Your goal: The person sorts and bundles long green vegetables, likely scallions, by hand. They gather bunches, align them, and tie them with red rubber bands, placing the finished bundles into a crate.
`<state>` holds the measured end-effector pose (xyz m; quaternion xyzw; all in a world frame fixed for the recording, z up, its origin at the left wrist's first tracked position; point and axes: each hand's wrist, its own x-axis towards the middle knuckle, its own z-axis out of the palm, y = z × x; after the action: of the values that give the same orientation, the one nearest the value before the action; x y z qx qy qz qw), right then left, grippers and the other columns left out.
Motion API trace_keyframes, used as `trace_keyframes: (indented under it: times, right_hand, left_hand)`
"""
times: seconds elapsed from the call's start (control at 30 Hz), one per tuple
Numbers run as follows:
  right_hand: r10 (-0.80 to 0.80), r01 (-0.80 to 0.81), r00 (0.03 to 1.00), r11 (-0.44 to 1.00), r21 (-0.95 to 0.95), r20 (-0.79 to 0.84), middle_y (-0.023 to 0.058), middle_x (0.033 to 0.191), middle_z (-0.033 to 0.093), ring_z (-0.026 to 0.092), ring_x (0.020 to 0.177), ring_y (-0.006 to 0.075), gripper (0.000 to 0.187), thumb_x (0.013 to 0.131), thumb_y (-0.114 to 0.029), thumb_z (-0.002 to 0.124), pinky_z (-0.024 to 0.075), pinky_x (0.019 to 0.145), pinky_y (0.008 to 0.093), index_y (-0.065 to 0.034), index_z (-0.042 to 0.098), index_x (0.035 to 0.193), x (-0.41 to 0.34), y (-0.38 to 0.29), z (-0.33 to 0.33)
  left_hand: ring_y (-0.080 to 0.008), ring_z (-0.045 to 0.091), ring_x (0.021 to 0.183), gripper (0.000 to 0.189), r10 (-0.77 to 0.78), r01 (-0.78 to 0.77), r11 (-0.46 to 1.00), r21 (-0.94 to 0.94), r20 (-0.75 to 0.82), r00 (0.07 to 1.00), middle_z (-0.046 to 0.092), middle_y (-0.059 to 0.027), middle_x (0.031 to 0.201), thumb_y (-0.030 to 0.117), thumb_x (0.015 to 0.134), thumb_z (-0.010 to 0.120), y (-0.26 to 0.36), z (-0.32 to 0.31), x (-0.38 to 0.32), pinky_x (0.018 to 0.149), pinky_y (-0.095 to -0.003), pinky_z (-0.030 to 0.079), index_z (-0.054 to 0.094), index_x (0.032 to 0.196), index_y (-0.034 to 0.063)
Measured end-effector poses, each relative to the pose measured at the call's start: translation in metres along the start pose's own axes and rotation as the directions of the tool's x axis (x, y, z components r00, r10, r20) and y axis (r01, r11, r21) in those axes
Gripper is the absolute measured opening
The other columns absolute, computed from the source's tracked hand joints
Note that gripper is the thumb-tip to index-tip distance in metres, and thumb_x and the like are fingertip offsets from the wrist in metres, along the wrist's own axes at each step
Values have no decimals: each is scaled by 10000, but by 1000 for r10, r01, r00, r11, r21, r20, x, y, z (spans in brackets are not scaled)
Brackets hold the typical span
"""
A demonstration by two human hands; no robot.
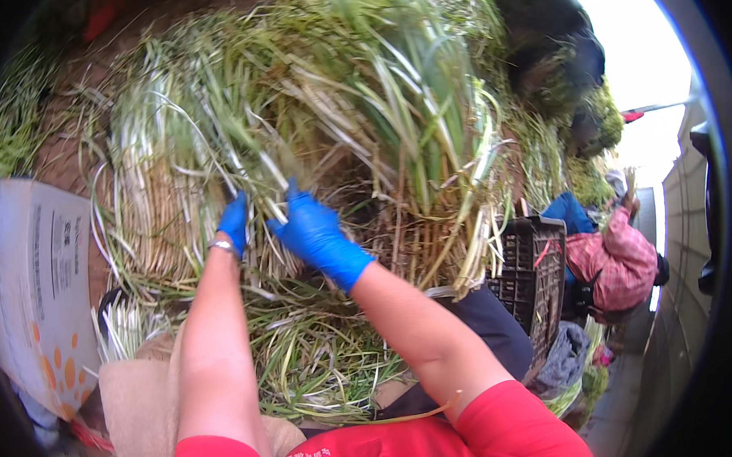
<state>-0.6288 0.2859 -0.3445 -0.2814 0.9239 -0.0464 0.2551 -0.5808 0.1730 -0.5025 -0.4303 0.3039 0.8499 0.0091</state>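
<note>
Both of my hands wear blue gloves. My right hand (314, 230) pinches a few pale-based allium stalks (272, 171), which look like green garlic or scallions; their leafy ends blur away from me. Just left of it, my left hand (233, 224) is beside other stalks, its fingers partly hidden, so I cannot tell whether it grips any. A dense row of white-stemmed stalks (154, 218) lies to the left of my hands. On the right rises a thick clump of greens (435, 135) with brownish lower ends.
Loose trimmed leaves (328, 350) cover the ground close to my body. A white carton (41, 288) bearing print stands at left. To the right are a dark plastic crate (534, 277) and a person in a pink checked shirt (615, 262). Dark bundles (553, 47) sit farther back.
</note>
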Motion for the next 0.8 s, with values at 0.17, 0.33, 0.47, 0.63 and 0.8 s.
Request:
trace_keyframes:
  times: [0.17, 0.33, 0.47, 0.63, 0.8]
  right_hand:
    - [-17, 36, 993, 987, 159, -120, 254, 1031, 524, 554, 905, 351, 937, 693, -441, 628, 452, 762, 384, -28, 85, 1335, -14, -1, 30]
    - [69, -63, 998, 932, 357, -3, 273, 1059, 512, 546, 933, 360, 1030, 654, -462, 667, 444, 775, 372, -19, 36, 1337, -21, 9, 36]
    - [-100, 253, 965, 608, 753, -244, 168, 1068, 538, 518, 989, 256, 757, 732, -386, 638, 430, 791, 338, -24, 265, 1282, -37, 10, -1]
    - [-18, 313, 949, -12, 950, -313, 63, 997, 531, 496, 882, 145, 517, 808, -447, 518, 427, 733, 259, -44, 461, 1127, -109, 45, -107]
    - [179, 504, 840, 90, 859, -512, 103, 1002, 538, 539, 862, 195, 433, 831, -383, 495, 462, 739, 314, -54, 474, 1113, -180, 134, -162]
  left_hand:
    - [-218, 497, 994, 516, 129, -130, 991, -2, 113, 985, 516, -103, 1122, 419, 855, 442, -10, 4, -17, 854, -350, 385, 422, 1195, 32]
    - [-228, 564, 877, 434, 166, -139, 960, -241, 96, 981, 568, -101, 1038, 362, 862, 461, -5, 31, -68, 805, -318, 426, 474, 1140, 29]
    - [-188, 527, 958, 405, 307, -261, 937, -232, 191, 932, 541, -96, 1085, 302, 867, 464, 34, 91, -127, 815, -305, 419, 474, 1147, 10]
    - [-170, 520, 951, 393, 655, -755, 655, -29, 519, 549, 502, -105, 1140, 197, 878, 441, 69, 224, -225, 787, -279, 447, 403, 1214, -2]
    - [-322, 555, 838, 370, 647, -827, 546, -137, 696, 312, 576, -208, 887, 332, 881, 377, 35, 352, -339, 779, -371, 424, 549, 955, 13]
